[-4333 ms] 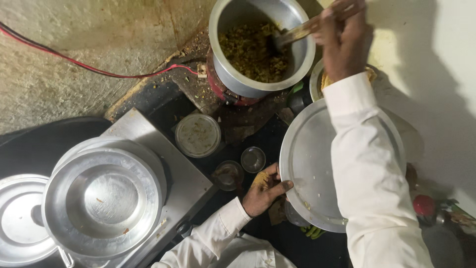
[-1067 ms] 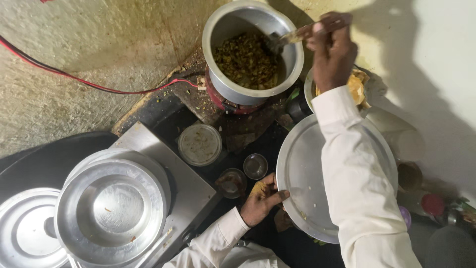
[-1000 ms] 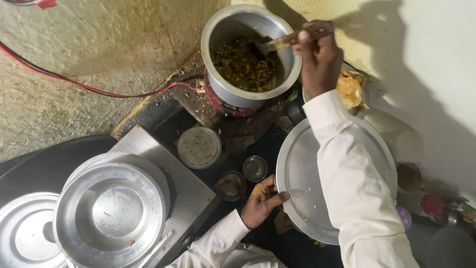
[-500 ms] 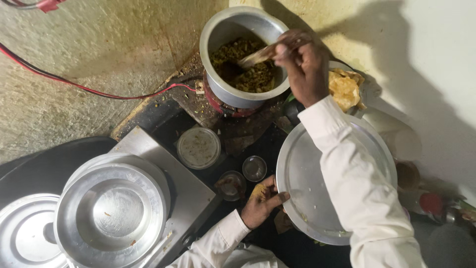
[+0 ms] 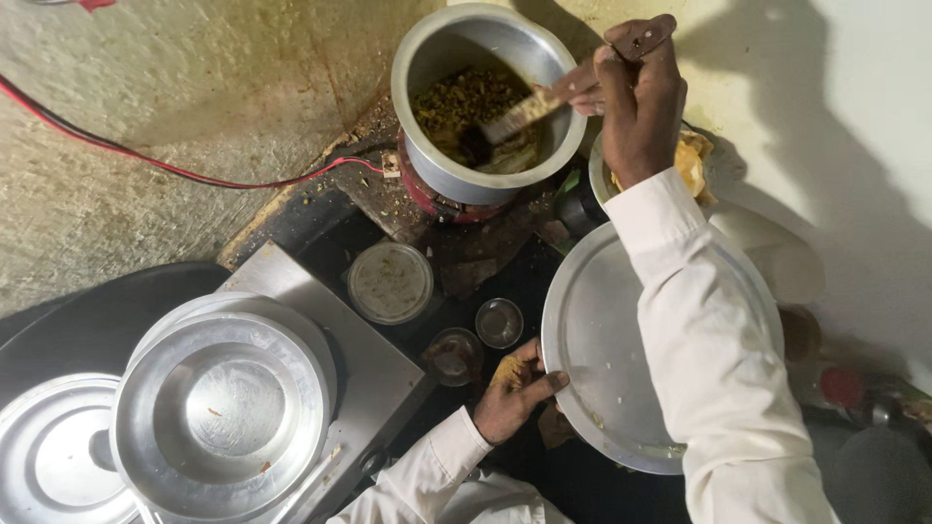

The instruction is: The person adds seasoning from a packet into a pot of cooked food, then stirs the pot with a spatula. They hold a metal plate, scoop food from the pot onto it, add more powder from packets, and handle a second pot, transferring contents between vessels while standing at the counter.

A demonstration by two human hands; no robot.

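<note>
Gripping a wooden spoon (image 5: 544,97) by its handle, the right hand (image 5: 636,102) angles the blade down into the food in the pot (image 5: 485,102). Beside the stove, the left hand (image 5: 513,388) pinches the plate (image 5: 597,340) rim, holding it level.

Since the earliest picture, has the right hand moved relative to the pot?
Yes. The right hand has shifted left along the pot rim, swinging the spatula inward.

left hand (image 5: 513,390) — low, fingers curled, thumb out | right hand (image 5: 633,97) — raised, arm extended, fingers closed
</note>
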